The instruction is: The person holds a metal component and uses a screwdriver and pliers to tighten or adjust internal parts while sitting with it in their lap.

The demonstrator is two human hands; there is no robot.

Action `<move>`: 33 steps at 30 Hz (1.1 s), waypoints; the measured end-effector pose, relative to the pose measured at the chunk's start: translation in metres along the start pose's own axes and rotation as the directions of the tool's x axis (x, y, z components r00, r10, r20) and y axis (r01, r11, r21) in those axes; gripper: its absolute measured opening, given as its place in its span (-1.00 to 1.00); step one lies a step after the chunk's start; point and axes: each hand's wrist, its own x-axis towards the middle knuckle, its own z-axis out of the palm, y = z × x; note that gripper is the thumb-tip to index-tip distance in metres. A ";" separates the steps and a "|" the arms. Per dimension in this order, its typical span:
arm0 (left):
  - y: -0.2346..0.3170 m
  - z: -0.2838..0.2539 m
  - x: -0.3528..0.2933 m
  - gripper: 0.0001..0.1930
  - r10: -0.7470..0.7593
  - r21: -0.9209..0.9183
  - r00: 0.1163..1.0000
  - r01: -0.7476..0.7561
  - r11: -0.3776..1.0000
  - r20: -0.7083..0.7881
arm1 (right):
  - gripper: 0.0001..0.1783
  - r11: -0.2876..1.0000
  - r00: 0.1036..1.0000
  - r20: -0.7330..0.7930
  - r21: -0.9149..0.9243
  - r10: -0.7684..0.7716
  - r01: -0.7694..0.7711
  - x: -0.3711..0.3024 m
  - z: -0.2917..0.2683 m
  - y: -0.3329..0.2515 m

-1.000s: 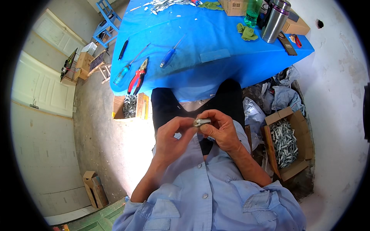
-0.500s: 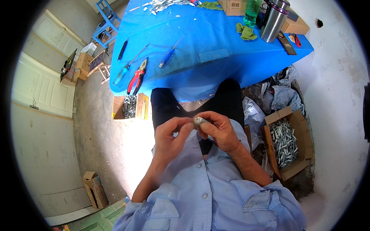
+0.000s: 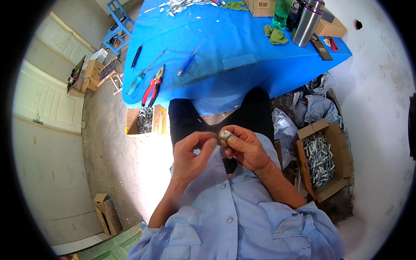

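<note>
Above my lap, my right hand (image 3: pixel 245 149) pinches a small crumpled silvery-white piece (image 3: pixel 225 134) between thumb and curled fingers. Most of that piece is covered by the fingers. Close beside it on the left, my left hand (image 3: pixel 193 152) has its thumb and forefinger pressed together. Whatever lies between those fingertips, if anything, is too small to make out. Pliers (image 3: pixel 153 89) with red and black handles lie on the blue-covered table (image 3: pixel 225 43), beside a teal-handled screwdriver (image 3: pixel 138 83) and a blue-handled screwdriver (image 3: pixel 187 64).
Open cardboard boxes hold silvery strips: one (image 3: pixel 313 197) by my right side, one (image 3: pixel 162 121) under the table's left corner. A steel flask (image 3: pixel 307 26), a green bottle (image 3: pixel 281 15) and a green cloth (image 3: pixel 276 34) stand or lie at the table's right. Silvery scraps (image 3: pixel 190 6) cover the far side.
My right hand has turned the silvery-white piece slightly, so its end faces up more, and it sits a little apart from my left fingertips. My left hand is almost unmoved.
</note>
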 end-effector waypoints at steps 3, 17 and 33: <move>-0.001 0.000 0.000 -0.87 0.007 0.002 1.000 -0.007 1.000 0.001 | -0.67 0.999 0.999 -0.034 -0.044 -0.019 0.018 0.000 0.002 0.000; -0.003 0.000 0.001 -0.86 0.010 0.055 1.000 -0.009 0.998 -0.021 | -0.54 0.989 0.999 -0.014 0.143 0.036 -0.033 0.002 -0.003 -0.001; -0.007 -0.010 0.008 -0.85 -0.079 0.066 0.996 0.081 0.995 -0.032 | -0.40 0.959 0.990 -0.043 0.257 0.134 -0.118 0.006 -0.004 -0.005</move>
